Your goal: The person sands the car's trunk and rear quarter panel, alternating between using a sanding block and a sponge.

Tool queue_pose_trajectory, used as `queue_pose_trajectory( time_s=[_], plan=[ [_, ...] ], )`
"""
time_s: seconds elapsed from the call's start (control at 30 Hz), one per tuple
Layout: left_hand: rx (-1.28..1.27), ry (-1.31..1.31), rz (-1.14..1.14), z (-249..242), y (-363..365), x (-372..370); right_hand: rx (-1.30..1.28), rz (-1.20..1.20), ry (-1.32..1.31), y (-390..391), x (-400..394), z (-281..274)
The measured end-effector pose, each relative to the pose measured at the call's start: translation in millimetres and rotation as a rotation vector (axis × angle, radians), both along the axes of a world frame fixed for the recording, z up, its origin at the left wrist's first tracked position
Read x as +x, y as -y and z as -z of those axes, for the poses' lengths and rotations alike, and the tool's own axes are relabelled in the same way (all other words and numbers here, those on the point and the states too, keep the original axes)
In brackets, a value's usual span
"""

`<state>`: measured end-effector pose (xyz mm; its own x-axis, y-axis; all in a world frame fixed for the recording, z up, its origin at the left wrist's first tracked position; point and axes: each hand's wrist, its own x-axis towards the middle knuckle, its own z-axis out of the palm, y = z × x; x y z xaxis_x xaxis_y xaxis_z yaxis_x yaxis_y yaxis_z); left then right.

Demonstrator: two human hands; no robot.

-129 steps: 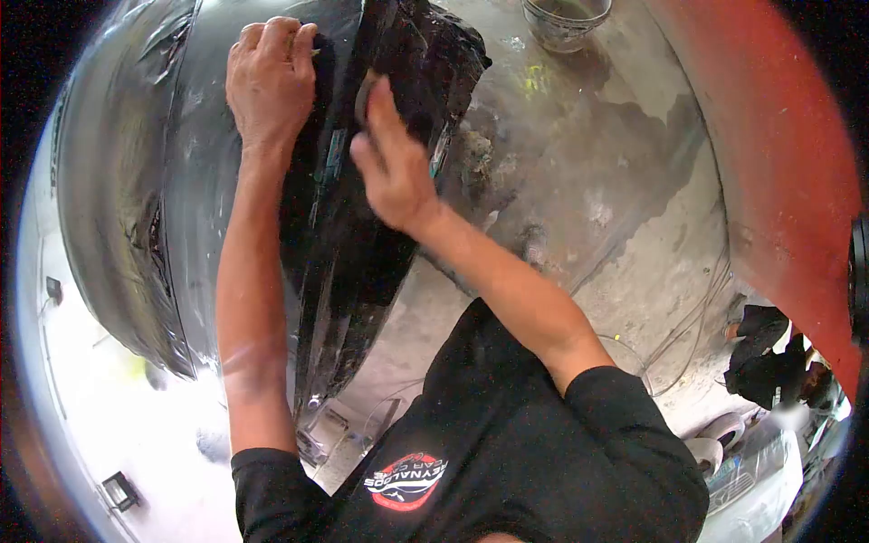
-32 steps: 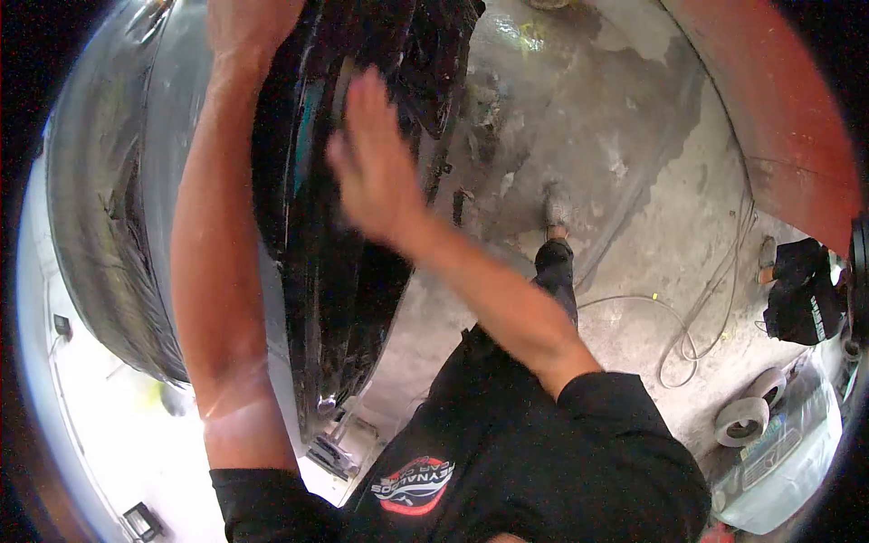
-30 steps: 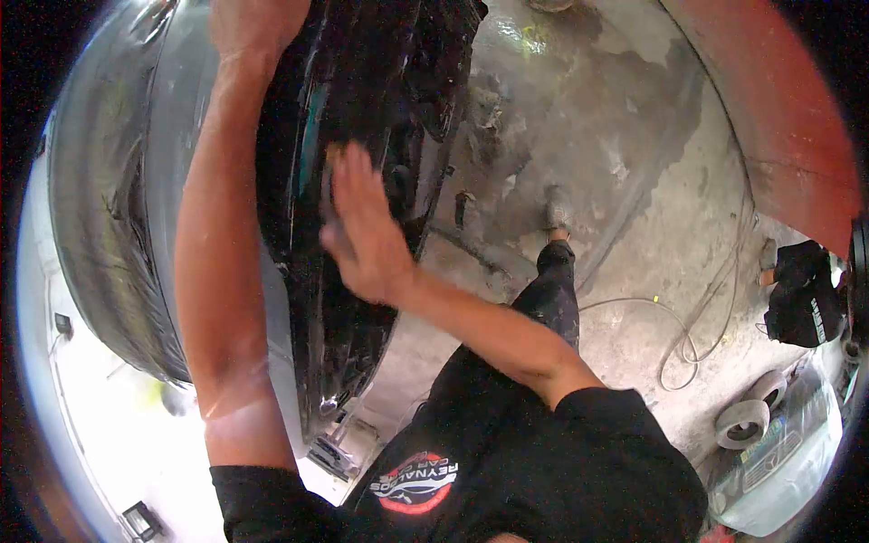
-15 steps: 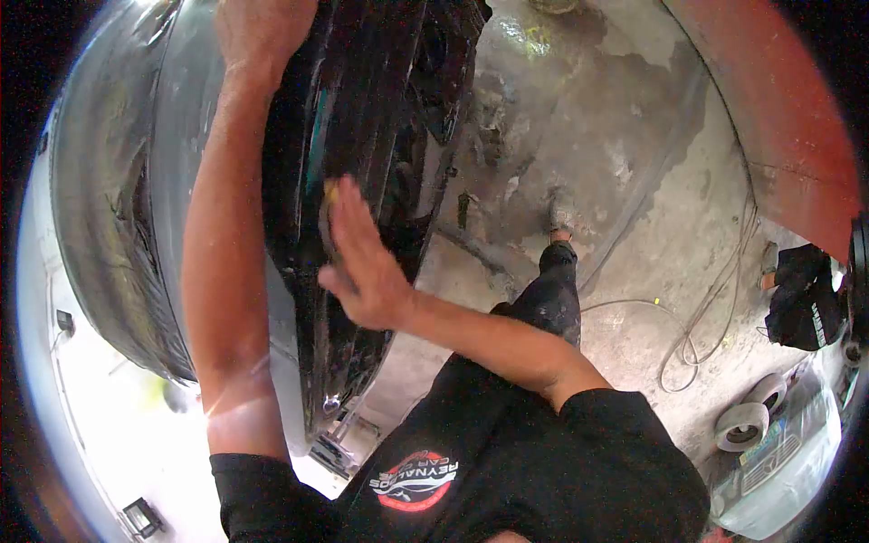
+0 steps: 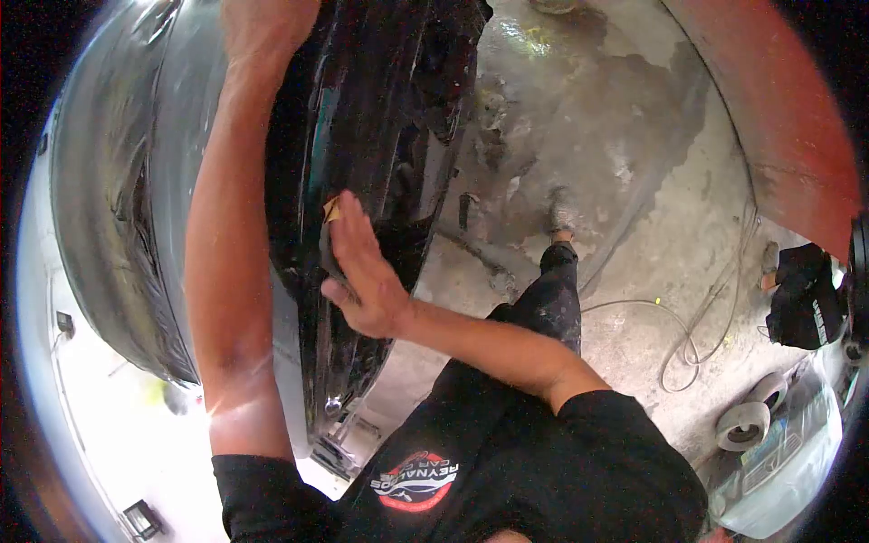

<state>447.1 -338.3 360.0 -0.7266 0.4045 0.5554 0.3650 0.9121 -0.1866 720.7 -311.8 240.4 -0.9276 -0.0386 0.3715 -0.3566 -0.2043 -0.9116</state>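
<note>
The long black car panel (image 5: 362, 136) has scuffed edges and a teal streak near its left side. My right hand (image 5: 364, 285) lies along it, fingers stretched and thumb apart. Between its fingertips and the panel is a small yellowish piece of sandpaper (image 5: 332, 209), with a dark edge under the palm. My left hand (image 5: 267, 27) is at the top edge of the view, beside the panel's upper left side. Its fingers are out of sight, so what it touches or holds cannot be made out.
A sheet-covered car body (image 5: 104, 199) is at left. On the stained concrete floor (image 5: 625, 181) lies a looped hose (image 5: 692, 348). At right are a red panel (image 5: 787, 118), a person in black clothes (image 5: 806, 294), tires (image 5: 742, 425) and a plastic-wrapped car front (image 5: 787, 471).
My right hand has slid slightly down along the panel, and more of the yellowish paper shows at its fingertips. My left hand is nearly unmoved.
</note>
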Motion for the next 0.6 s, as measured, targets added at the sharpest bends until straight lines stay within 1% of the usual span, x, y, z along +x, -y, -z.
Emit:
queue_pose_trajectory(
  time_s=[0.03,0.07,0.1,0.13,0.17,0.2,0.23,0.3,0.33,0.37,0.4,0.43,0.5,0.53,0.6],
  plan=[
    [0.014,0.013,0.012,0,-1,1,0.006,-0.003,-0.021,-1,-1,-2],
    [0.027,0.022,0.025,-2,-1,1,0.025,0.036,-0.001,-3,-22,9],
    [0.04,0.032,0.035,-2,0,1,0.044,0.074,0.02,-18,-67,8],
    [-0.016,0.022,0.084,-1,3,-1,-0.009,0.15,0.042,-32,-110,8],
    [-0.075,0.005,0.14,-3,8,-4,-0.081,0.179,0.12,-47,-154,3],
    [-0.135,-0.01,0.201,-4,8,-7,-0.091,0.218,0.076,-61,-193,0],
    [-0.087,-0.001,0.169,-4,5,-5,-0.095,0.234,0.07,-74,-216,-4],
    [0.015,0.021,0.1,-5,-5,2,-0.072,0.19,0.177,-73,-200,-9],
    [-0.171,-0.024,0.139,-3,6,-7,-0.062,0.164,0.231,-66,-185,-11],
    [-0.358,-0.071,0.176,-1,30,-25,-0.025,0.203,0.152,-53,-151,-5],
    [-0.544,-0.117,0.209,1,44,-35,-0.004,0.143,0.114,-45,-116,-2],
    [-0.425,-0.073,0.147,2,40,-33,0.009,0.072,0.088,-41,-90,-1],
    [-0.184,0.009,0.022,1,28,-22,0.032,0.091,0.048,-42,-100,4],
    [-0.172,0.007,0.019,1,24,-20,0.041,0.102,0.028,-46,-112,4],
    [-0.146,0.004,0.007,0,23,-17,-0.081,0.208,0.086,-63,-192,3]
  ],
)
